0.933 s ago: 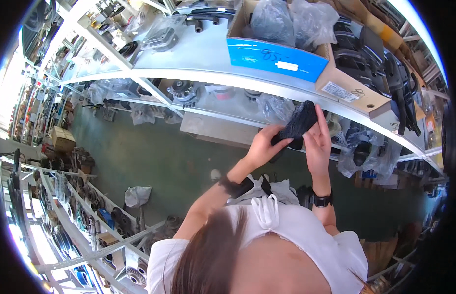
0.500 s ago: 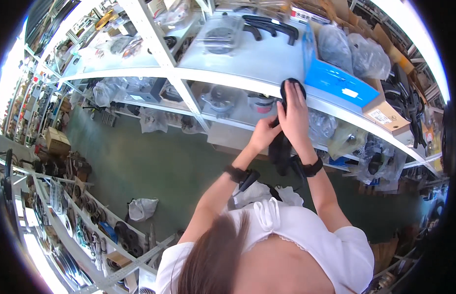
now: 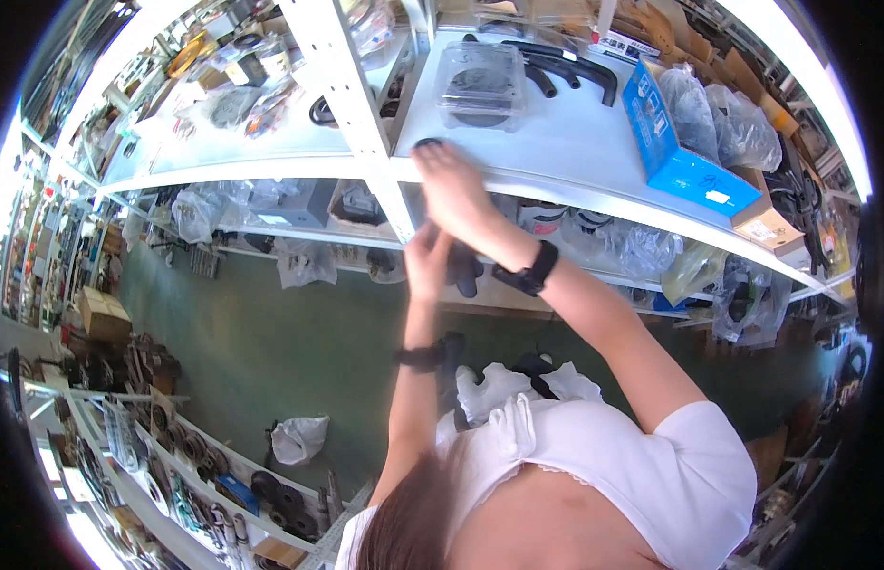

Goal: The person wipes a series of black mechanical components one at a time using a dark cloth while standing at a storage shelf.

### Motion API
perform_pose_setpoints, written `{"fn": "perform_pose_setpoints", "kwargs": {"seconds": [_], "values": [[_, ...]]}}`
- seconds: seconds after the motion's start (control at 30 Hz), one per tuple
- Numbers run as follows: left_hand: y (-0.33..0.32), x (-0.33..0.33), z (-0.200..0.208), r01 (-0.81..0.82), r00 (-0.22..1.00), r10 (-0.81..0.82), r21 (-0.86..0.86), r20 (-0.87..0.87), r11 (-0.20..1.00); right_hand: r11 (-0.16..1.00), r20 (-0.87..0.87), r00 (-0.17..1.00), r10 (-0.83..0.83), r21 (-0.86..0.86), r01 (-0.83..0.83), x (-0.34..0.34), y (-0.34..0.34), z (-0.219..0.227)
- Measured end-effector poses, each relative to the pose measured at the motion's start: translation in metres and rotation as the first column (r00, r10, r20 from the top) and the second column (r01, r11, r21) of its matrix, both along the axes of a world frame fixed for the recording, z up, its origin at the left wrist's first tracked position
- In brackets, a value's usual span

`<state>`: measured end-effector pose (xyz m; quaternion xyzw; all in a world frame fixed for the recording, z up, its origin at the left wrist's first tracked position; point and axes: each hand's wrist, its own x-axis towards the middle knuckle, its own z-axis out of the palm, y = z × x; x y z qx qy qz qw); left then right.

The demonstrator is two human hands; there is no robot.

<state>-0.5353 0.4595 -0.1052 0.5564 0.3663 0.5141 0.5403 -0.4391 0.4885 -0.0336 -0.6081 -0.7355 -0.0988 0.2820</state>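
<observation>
A long black tube-shaped piece (image 3: 465,273) is held upright between my hands at the front edge of the shelf (image 3: 556,187). My right hand (image 3: 453,195) is closed over its upper part, smeared by motion; a dark round end shows past the fingertips. Just below, my left hand (image 3: 428,258) grips the same piece, with its darker lower end hanging beside the wrist. My fingers hide most of it, so its exact kind is unclear. Several black curved hoses (image 3: 580,66) and a clear plastic case (image 3: 480,81) lie on the shelf top beyond.
A blue box (image 3: 684,157) of plastic-wrapped parts stands at the right of the shelf. The white metal upright (image 3: 352,100) rises just left of my hands. Bagged parts fill the lower shelf. A white bag (image 3: 299,439) lies on the green floor (image 3: 242,351) at left.
Both hands have moved left along the shelf edge with the black tube-shaped piece, from near the blue box to beside the upright. The view has shifted slightly.
</observation>
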Motion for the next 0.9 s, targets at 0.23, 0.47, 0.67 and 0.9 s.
{"fn": "perform_pose_setpoints", "kwargs": {"seconds": [0.23,0.47,0.67,0.9], "values": [[0.017,-0.013,-0.009,-0.062,0.991,0.066,0.035,-0.119,0.997,0.993,0.012,0.999,0.047,0.108,-0.048,-0.016,0.022,-0.021],[-0.002,0.018,-0.005,-0.094,0.992,0.096,0.031,-0.079,0.995,0.996,0.083,0.996,-0.032,0.089,0.025,-0.003,0.007,-0.021],[-0.047,0.067,-0.01,0.102,0.992,-0.108,-0.098,-0.059,0.99,0.998,0.021,1.0,0.006,0.058,-0.007,0.064,-0.064,-0.013],[-0.106,0.158,-0.011,0.377,0.892,-0.371,-0.029,-0.257,0.926,0.964,0.022,0.969,-0.248,0.107,0.244,0.159,-0.167,-0.018]]}}
